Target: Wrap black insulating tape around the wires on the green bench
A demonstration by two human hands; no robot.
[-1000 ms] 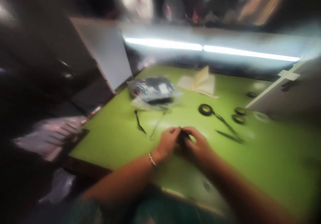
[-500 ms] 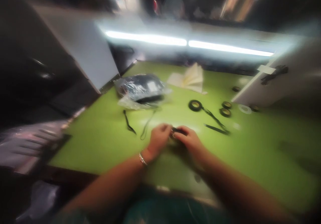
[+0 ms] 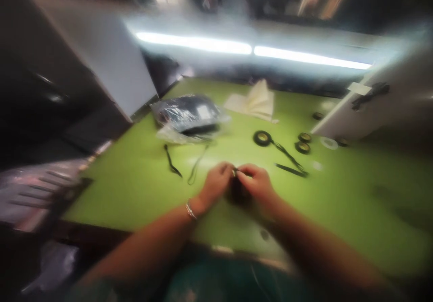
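Observation:
My left hand (image 3: 218, 179), with a bracelet at the wrist, is closed in a pinch above the green table (image 3: 135, 193). Right beside it, my right hand (image 3: 257, 181) is closed too, its thumb and fingertips meeting those of the left. Between the fingertips shows a small dark thing with a pale spot (image 3: 234, 172), too blurred and covered to name. Beyond the hands lie a black tape roll (image 3: 262, 138) and a bundle of dark cables (image 3: 287, 154) running from beside it. A thin black strip (image 3: 291, 170) lies to their right.
A clear plastic bag with dark contents (image 3: 189, 114) lies at the back left, near an open paper booklet (image 3: 253, 103). Two black-and-yellow tape rolls (image 3: 303, 143) and a white ring (image 3: 329, 143) sit at right. White side panels (image 3: 104, 62) flank the table.
The dark thing between my fingers is more hidden now, and my right fingers have turned and drawn closer to the left ones. The whole view has shifted slightly.

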